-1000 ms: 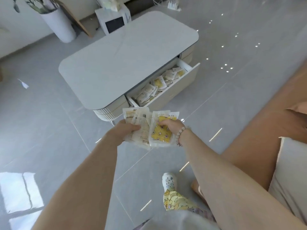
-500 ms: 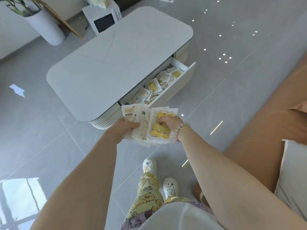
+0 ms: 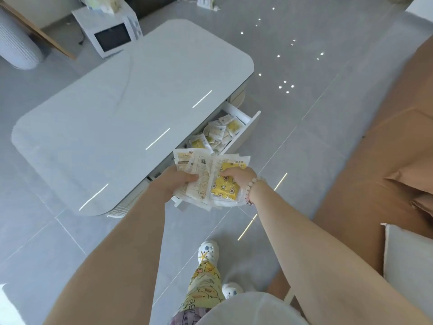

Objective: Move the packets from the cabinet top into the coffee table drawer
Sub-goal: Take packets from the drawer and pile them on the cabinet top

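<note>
I hold a fanned stack of packets, white and yellow with star print, in both hands just in front of the coffee table. My left hand grips the stack's left side with the thumb on top. My right hand, with a bead bracelet at the wrist, pinches the yellow packet on the right. The table's drawer stands pulled out to the right, just beyond my hands, with several similar packets lying inside it. The held stack hides the drawer's near end.
A tan sofa with a pale cushion runs along the right. A white microwave-like box sits on the floor behind the table, a white ribbed pot at far left. My feet in white clogs stand on grey tiles.
I have stepped closer to the table; it and the open drawer now lie right under my hands. The grip on the packets is unchanged.
</note>
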